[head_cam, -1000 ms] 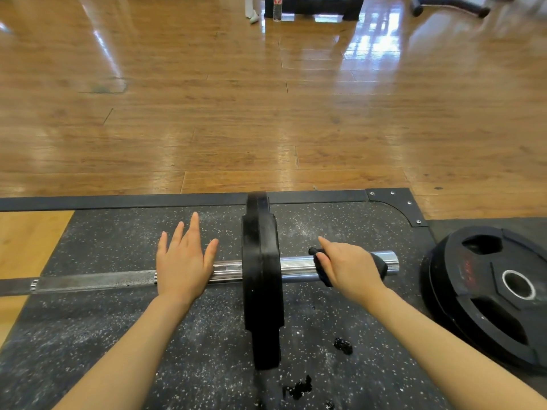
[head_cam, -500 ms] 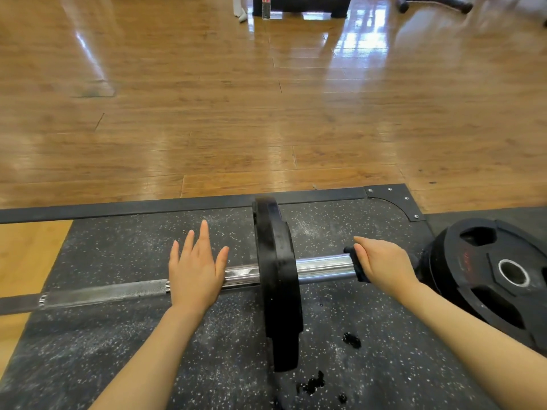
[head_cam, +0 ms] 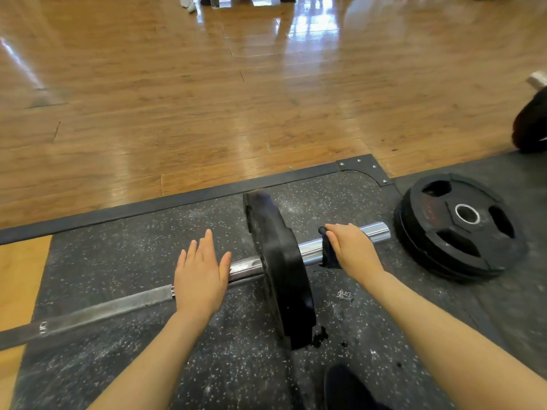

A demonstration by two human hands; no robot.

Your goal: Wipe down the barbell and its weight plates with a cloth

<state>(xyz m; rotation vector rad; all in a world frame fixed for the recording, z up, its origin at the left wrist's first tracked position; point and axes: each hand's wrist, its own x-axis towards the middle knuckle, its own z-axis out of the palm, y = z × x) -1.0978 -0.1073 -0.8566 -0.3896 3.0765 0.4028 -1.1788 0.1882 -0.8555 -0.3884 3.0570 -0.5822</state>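
Note:
A barbell (head_cam: 106,309) lies across the speckled rubber mat, its chrome sleeve (head_cam: 373,230) pointing right. One black weight plate (head_cam: 284,270) stands upright on the sleeve. My left hand (head_cam: 201,276) rests flat on the bar just left of the plate, fingers straight. My right hand (head_cam: 352,250) grips a dark cloth (head_cam: 327,250) wrapped over the sleeve, to the right of the plate. The sleeve's bare end sticks out past my right hand.
A stack of black plates (head_cam: 461,229) lies flat on the mat at the right. Another dark plate (head_cam: 532,122) sits at the far right edge. A dark shoe tip (head_cam: 343,389) shows at the bottom. Small black rubber crumbs (head_cam: 319,338) lie by the plate. Wooden floor (head_cam: 207,99) stretches beyond the mat edge (head_cam: 177,202).
My right hand with the cloth slid out to the sleeve's end and has come back toward the plate. The left hand stays flat on the bar. The camera view shifted.

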